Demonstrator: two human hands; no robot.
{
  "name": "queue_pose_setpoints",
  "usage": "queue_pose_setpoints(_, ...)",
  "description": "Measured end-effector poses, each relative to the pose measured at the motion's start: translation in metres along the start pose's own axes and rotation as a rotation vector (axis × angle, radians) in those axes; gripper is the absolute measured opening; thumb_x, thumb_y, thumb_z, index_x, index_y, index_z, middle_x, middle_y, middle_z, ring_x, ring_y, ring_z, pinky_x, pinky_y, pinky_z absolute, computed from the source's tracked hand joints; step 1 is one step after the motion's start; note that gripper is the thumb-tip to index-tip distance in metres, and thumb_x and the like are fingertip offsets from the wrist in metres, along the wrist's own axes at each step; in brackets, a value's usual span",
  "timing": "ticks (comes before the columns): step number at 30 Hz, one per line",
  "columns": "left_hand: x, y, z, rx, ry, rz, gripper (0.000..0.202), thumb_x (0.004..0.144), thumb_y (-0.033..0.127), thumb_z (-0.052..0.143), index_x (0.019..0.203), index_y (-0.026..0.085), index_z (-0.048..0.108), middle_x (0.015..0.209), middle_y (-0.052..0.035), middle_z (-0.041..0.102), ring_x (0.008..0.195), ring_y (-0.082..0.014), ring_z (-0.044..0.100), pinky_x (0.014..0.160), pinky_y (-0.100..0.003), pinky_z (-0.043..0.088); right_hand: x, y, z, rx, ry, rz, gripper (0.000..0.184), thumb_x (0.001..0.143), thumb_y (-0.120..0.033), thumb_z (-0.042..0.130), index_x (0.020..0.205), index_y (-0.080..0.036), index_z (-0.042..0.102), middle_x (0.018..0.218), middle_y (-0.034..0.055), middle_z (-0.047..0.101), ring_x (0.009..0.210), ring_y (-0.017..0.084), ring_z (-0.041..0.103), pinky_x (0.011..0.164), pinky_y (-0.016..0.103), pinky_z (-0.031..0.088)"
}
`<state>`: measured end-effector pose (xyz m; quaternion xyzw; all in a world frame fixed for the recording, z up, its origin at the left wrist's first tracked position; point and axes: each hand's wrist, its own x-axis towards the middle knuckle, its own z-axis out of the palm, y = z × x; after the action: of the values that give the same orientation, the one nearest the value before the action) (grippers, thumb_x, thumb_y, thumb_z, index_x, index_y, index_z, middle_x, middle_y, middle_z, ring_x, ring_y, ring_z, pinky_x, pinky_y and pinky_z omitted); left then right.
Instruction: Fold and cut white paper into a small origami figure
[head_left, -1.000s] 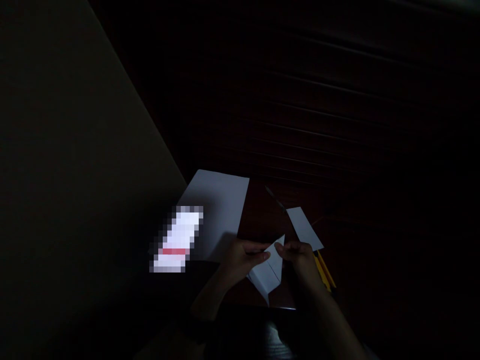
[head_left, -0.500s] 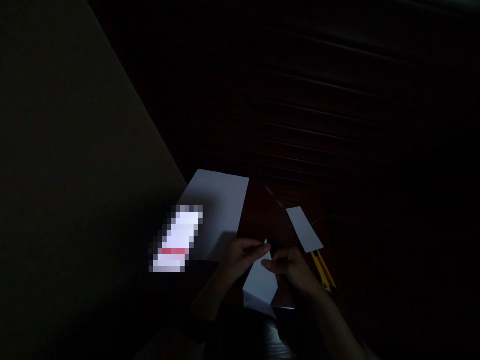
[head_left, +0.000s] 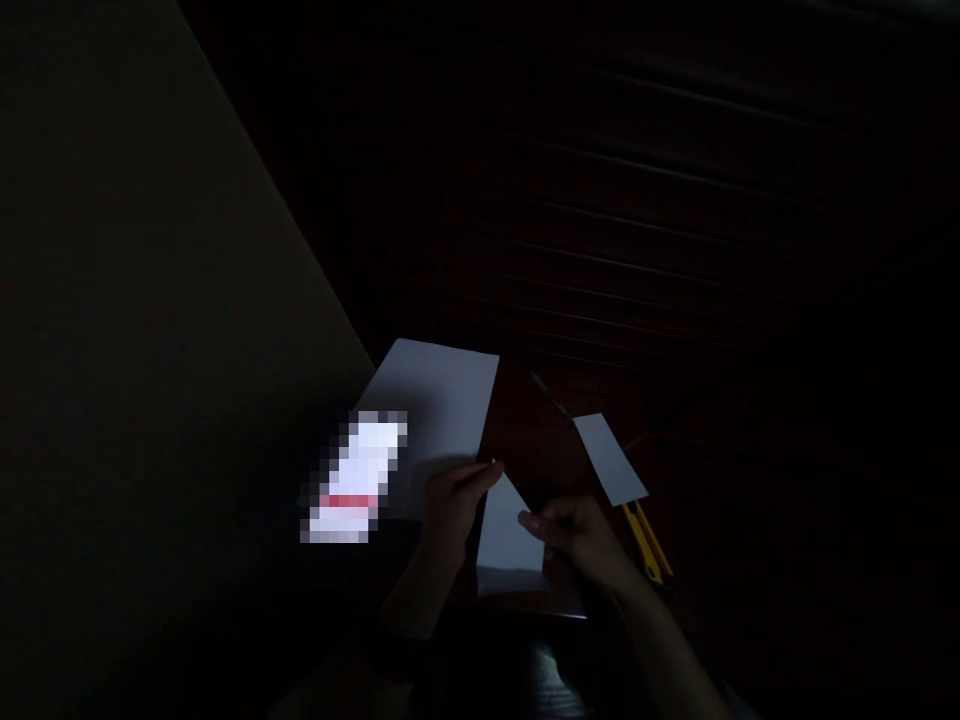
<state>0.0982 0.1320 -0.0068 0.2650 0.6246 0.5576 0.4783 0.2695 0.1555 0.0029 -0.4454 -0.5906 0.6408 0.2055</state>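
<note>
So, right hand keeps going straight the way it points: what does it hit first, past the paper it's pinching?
Probably the left hand, at the top corner of the same folded paper. Depth is unclear in this dim view; the right hand might pass under or over.

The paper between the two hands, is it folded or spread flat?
Folded: the paper narrows to a point at the left hand, and a shaded flap shows along its lower edge.

the view is dim, one pixelated patch (head_left: 356, 470) glowing bright
</note>
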Motion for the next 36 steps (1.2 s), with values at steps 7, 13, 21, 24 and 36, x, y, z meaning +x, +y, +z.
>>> queue_pose_setpoints(7,-0.001,0.002,0.002,-0.016,-0.151,-0.002,0.024,0.068,0.037,0.066,0.066,0.014,0.066,0.059,-0.0012,0.063,0.054,-0.0136,0.056,0.049,-0.021,0.04,-0.004,-0.001,0.0,-0.067,-0.015,0.005,0.037,0.074,-0.042,0.062,0.052,-0.013,0.057,0.047,-0.0023,0.05,0.044,0.008,0.041,0.044,0.019,0.029)
queue_pose_setpoints(13,-0.001,0.004,0.0,-0.082,-0.063,-0.065,0.024,0.066,0.036,0.068,0.07,0.012,0.069,0.066,-0.0064,0.068,0.059,-0.0168,0.061,0.052,-0.022,0.044,-0.005,-0.004,-0.003,-0.053,-0.036,-0.037,0.037,0.076,-0.04,0.06,0.051,-0.013,0.056,0.046,-0.0033,0.048,0.045,0.007,0.04,0.045,0.02,0.028)
queue_pose_setpoints(21,0.0,0.009,0.001,-0.182,0.014,-0.079,0.026,0.067,0.036,0.067,0.077,0.012,0.069,0.076,-0.0092,0.071,0.066,-0.0205,0.066,0.054,-0.024,0.047,-0.003,-0.001,-0.006,0.11,-0.065,-0.004,0.025,0.078,-0.035,0.059,0.072,-0.012,0.066,0.063,0.0002,0.059,0.057,0.01,0.049,0.055,0.021,0.036)
queue_pose_setpoints(24,0.001,0.009,0.001,-0.183,0.039,-0.061,0.026,0.065,0.035,0.069,0.076,0.012,0.069,0.075,-0.0092,0.071,0.065,-0.0204,0.066,0.051,-0.024,0.046,-0.004,-0.001,-0.007,0.153,-0.126,-0.016,0.021,0.079,-0.031,0.058,0.076,-0.012,0.067,0.069,0.0016,0.062,0.062,0.012,0.052,0.06,0.022,0.038)
queue_pose_setpoints(36,0.006,-0.003,-0.005,-0.051,0.097,-0.004,0.032,0.066,0.04,0.066,0.08,0.012,0.07,0.076,-0.0103,0.071,0.063,-0.0205,0.065,0.049,-0.023,0.044,-0.008,-0.012,-0.01,0.205,-0.289,-0.051,0.026,0.082,-0.032,0.053,0.093,-0.013,0.067,0.08,0.005,0.067,0.073,0.016,0.058,0.067,0.027,0.043)
